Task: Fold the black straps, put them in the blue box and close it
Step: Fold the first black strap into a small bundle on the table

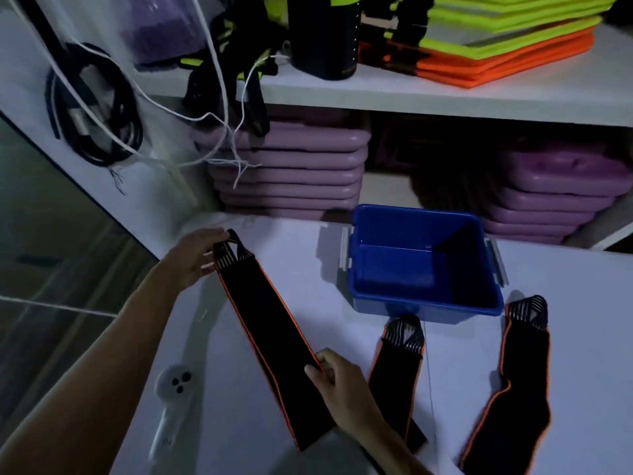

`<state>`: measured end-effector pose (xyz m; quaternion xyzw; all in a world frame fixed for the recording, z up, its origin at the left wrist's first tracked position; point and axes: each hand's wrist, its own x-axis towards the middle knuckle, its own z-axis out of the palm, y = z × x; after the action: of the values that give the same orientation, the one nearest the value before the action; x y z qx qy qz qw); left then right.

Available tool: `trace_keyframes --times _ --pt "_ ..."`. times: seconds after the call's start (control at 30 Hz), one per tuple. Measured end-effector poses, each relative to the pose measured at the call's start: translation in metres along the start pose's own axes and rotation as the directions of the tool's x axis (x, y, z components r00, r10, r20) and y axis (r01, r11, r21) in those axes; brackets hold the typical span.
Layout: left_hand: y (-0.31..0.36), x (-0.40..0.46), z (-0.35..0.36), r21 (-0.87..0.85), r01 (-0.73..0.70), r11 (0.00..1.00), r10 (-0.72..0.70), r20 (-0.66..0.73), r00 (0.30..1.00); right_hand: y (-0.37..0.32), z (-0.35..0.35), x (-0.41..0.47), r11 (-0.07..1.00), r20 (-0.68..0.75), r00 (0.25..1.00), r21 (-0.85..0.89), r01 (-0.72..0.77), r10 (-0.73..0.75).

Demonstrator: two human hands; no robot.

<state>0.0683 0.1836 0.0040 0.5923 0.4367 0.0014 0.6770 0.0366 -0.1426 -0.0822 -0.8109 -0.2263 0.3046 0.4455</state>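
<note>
Here, both hands (pixel 198 257) (pixel 337 382) pinching black strap (pixel 274 337)

You worked in dim, bluish light. The blue box (pixel 424 262) threw a soft shadow leftward onto the white table (pixel 308 269), and its right inner wall sat dark. Shelf edges bowed with wide-angle distortion, and the lower left corner looked smeared and soft.
</note>
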Motion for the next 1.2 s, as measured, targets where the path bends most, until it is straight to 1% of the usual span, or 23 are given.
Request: trace_keyframes --times 0.07,0.17,0.23,0.27,0.3,0.33,0.4,0.43,0.5,0.57,0.63,0.73,0.8,0.83,0.9,0.97,1.0,1.1,1.13,1.2 --pt "-0.008 0.031 -0.007 0.141 -0.028 0.990 0.029 -0.009 1.000 0.001 0.017 0.015 0.994 -0.005 0.998 -0.089 -0.068 0.068" --pt "-0.025 0.065 -0.012 0.335 -0.109 0.936 0.120 -0.011 0.993 0.002 0.033 0.025 0.958 -0.041 0.989 -0.248 -0.146 0.140" --pt "-0.044 0.084 -0.022 0.365 -0.252 0.896 0.263 0.018 0.965 0.000 0.037 0.026 0.917 -0.075 0.984 -0.357 -0.180 0.164" --pt "-0.053 0.093 -0.028 0.364 -0.340 0.867 0.353 0.032 0.935 0.001 0.038 0.026 0.904 -0.082 0.983 -0.386 -0.185 0.166" --pt "-0.064 0.105 -0.034 0.409 -0.415 0.813 0.440 0.035 0.897 0.001 0.038 0.025 0.888 -0.086 0.983 -0.422 -0.185 0.164" --pt "-0.074 0.114 -0.038 0.476 -0.456 0.752 0.509 0.019 0.860 0.001 0.039 0.024 0.865 -0.094 0.984 -0.468 -0.179 0.153" --pt "-0.079 0.114 -0.039 0.600 -0.486 0.636 0.607 0.001 0.795 0.002 0.041 0.023 0.829 -0.154 0.982 -0.530 -0.179 0.113" --pt "-0.075 0.107 -0.037 0.644 -0.503 0.577 0.635 0.034 0.772 0.004 0.043 0.021 0.814 -0.181 0.980 -0.556 -0.168 0.079" --pt "-0.073 0.103 -0.035 0.680 -0.526 0.510 0.644 0.103 0.758 0.004 0.050 0.018 0.753 -0.204 0.978 -0.637 -0.163 0.038" --pt "-0.069 0.099 -0.033 0.744 -0.489 0.455 0.612 0.137 0.779 -0.001 0.055 0.018 0.691 -0.212 0.977 -0.701 -0.176 0.033" --pt "-0.066 0.095 -0.031 0.785 -0.479 0.392 0.594 0.182 0.784 -0.008 0.059 0.019 0.654 -0.202 0.979 -0.735 -0.177 0.038" --pt "-0.063 0.088 -0.029 0.811 -0.438 0.388 0.520 0.200 0.830 -0.013 0.063 0.020 0.628 -0.151 0.988 -0.767 -0.129 0.019" --pt "-0.062 0.087 -0.029 0.821 -0.449 0.354 0.513 0.231 0.826 -0.011 0.065 0.019 0.622 -0.122 0.992 -0.778 -0.088 -0.013" --pt "-0.060 0.086 -0.029 0.821 -0.464 0.332 0.535 0.241 0.810 -0.009 0.066 0.018 0.620 -0.107 0.994 -0.782 -0.067 -0.028" --pt "-0.058 0.085 -0.029 0.804 -0.489 0.339 0.586 0.226 0.778 -0.006 0.066 0.015 0.610 -0.088 0.995 -0.791 -0.037 -0.055" --pt "-0.057 0.085 -0.030 0.794 -0.483 0.369 0.609 0.186 0.772 -0.003 0.067 0.012 0.596 -0.076 0.995 -0.802 -0.020 -0.069" --pt "-0.058 0.086 -0.029 0.811 -0.459 0.362 0.600 0.174 0.781 0.000 0.069 0.009 0.588 -0.071 0.995 -0.809 -0.014 -0.075" --pt "-0.059 0.084 -0.023 0.884 -0.365 0.292 0.540 0.162 0.826 0.006 0.076 0.000 0.553 -0.072 0.993 -0.833 -0.006 -0.097" --pt "-0.059 0.084 -0.022 0.895 -0.342 0.285 0.533 0.149 0.833 0.008 0.079 -0.003 0.543 -0.073 0.992 -0.840 -0.006 -0.102" --pt "-0.057 0.085 -0.020 0.903 -0.297 0.309 0.520 0.101 0.848 0.013 0.084 -0.009 0.538 -0.077 0.991 -0.843 -0.008 -0.107"
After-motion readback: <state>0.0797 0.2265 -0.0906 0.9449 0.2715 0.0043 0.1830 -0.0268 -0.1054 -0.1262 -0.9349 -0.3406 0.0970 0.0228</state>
